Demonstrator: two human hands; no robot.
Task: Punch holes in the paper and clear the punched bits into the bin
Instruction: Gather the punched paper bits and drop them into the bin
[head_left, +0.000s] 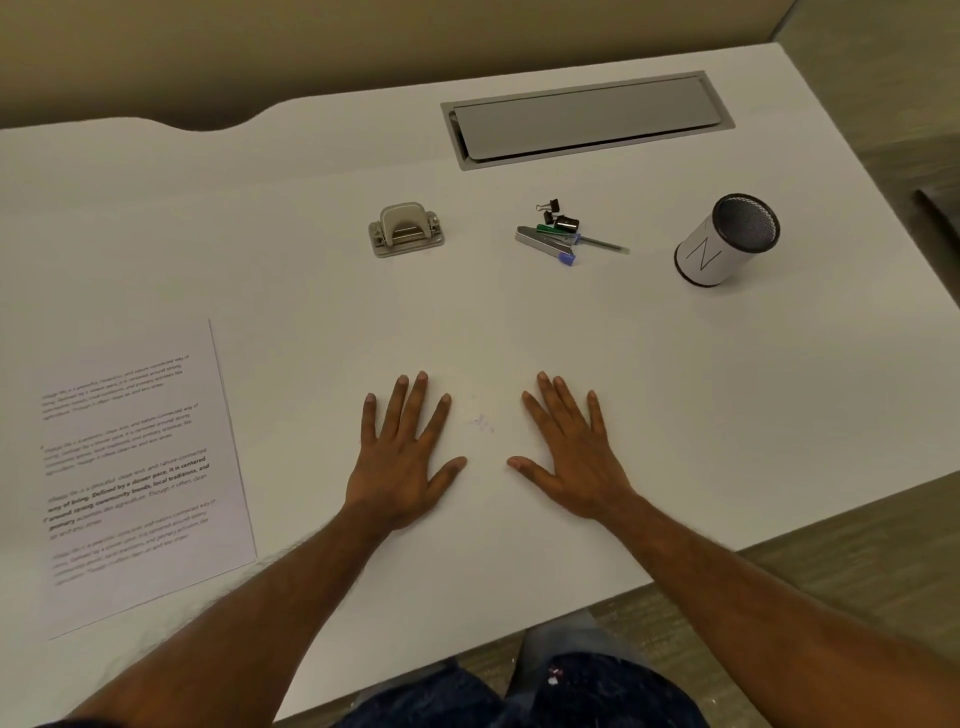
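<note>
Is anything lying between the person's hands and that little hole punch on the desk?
Nothing visible does. The left hand and right hand lie flat on the desk, with only bare surface between them and the hole punch. The pile of clips sits to the punch's right, off that path.

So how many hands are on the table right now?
2. The left hand lies flat on the white table, fingers spread. The right hand lies flat beside it, with a gap between them. Neither holds anything, and nothing hides them.
</note>
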